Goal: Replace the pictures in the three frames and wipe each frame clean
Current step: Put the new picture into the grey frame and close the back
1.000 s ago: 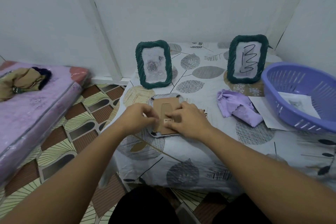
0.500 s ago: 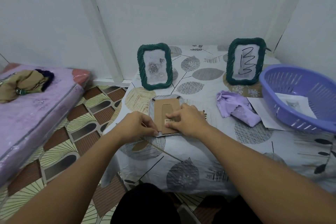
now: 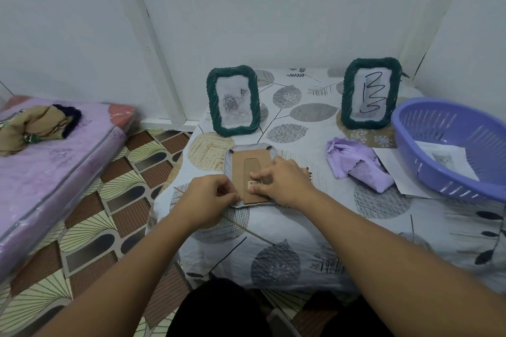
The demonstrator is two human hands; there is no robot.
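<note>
Work on the third frame is in the middle, as I judge it. Two dark green frames with twisted rope-like borders stand upright at the back of the surface (image 3: 301,227), which is covered with a leaf-patterned cloth: the left green frame (image 3: 233,100) shows a grey rose picture, and the right green frame (image 3: 370,93) shows a sheet with a black hand-drawn zigzag. Whether these two are already changed and wiped, I cannot tell. The third frame (image 3: 247,172) lies face down near the front edge, with its brown cardboard back panel and stand upward, so its back is being opened or closed; which one, the view does not show. Wiping of this frame seems not yet done, because the crumpled lilac cloth (image 3: 356,167) lies apart, to the right of it.

The left hand (image 3: 210,194) pinches the lower left corner of the frame with curled fingers. The right hand (image 3: 284,183) presses down on the cardboard back near a small barcode sticker (image 3: 254,184), fingers bent, and covers the right side of the frame. So the frame is directly under both hands.

A round purple plastic basket (image 3: 449,145) at the right edge holds a printed paper sheet (image 3: 442,154), and another white sheet lies under it.
</note>
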